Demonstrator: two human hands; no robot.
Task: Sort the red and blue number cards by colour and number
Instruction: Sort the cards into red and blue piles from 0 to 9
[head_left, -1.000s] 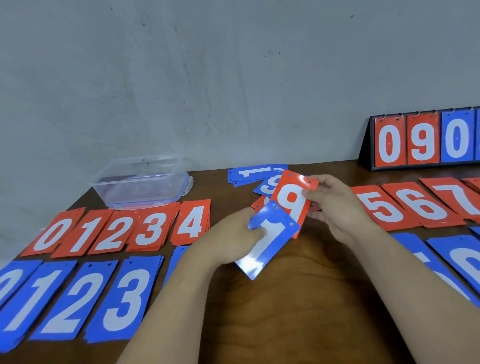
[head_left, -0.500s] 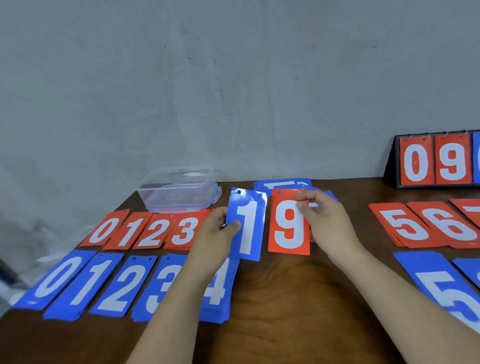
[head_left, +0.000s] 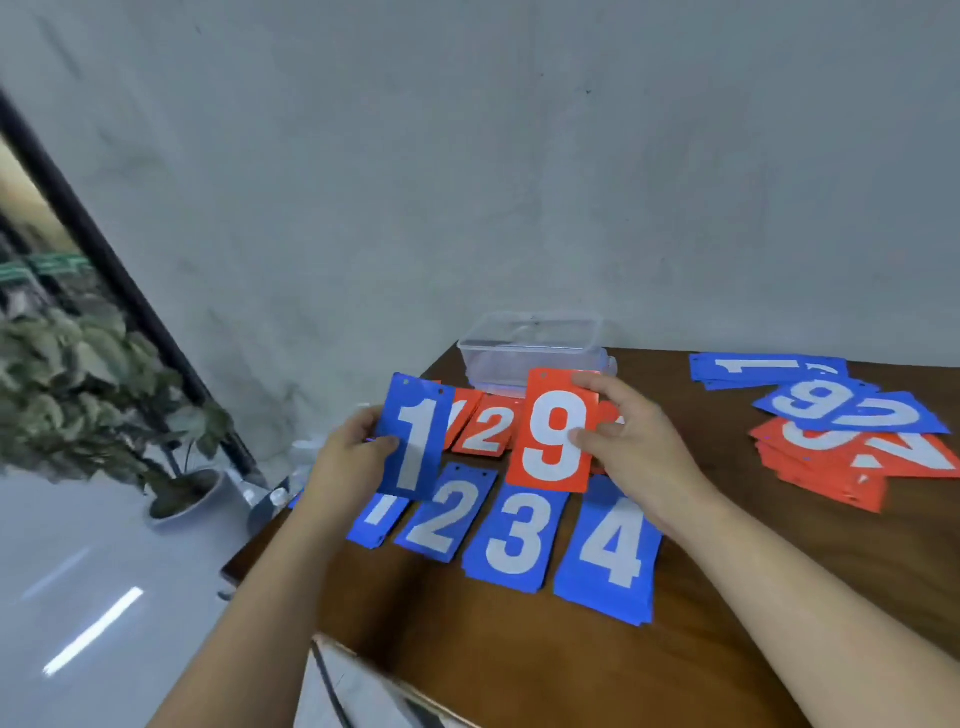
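I'm pinching the blue plastic number-1 card (head_left: 415, 441) in my left hand (head_left: 353, 457), thumb across its face, holding it just above the blue 1 pile (head_left: 376, 512). My right hand (head_left: 639, 447) is gripping the red plastic number-9 card (head_left: 553, 431) by its side edge, over the red row near the clear plastic box (head_left: 530, 348).

Risks: that blue pile is sitting close to the left edge of the brown wooden table (head_left: 519, 665), so a careless drop could be sliding cards off. I'm seeing no red 9 pile in view, so I'm risking a misplaced 9.
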